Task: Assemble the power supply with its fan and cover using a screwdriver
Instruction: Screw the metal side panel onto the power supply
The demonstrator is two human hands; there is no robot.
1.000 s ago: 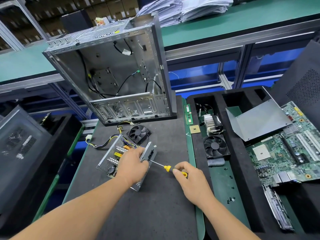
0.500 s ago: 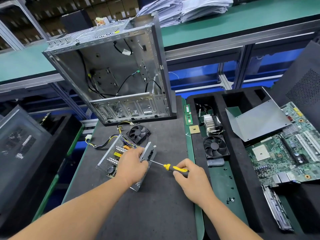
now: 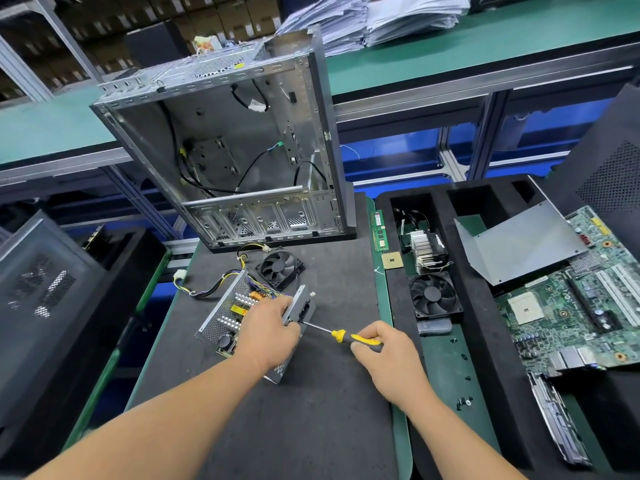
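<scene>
At the power supply [image 3: 242, 317], gripped by the left hand [image 3: 268, 329], the screwdriver [image 3: 341, 336] is still being turned by right hand [image 3: 388, 355] fingers clamped on its handle; fastening continues.

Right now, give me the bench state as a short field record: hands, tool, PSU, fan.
left hand: grips the power supply's end plate, steadying it
right hand: holds the screwdriver by its yellow handle
tool tip: at the end plate beside the socket
power supply: on the dark mat, open, board visible, no cover on
loose fan: on the mat behind the supply, wired to it
case: stands open behind
</scene>
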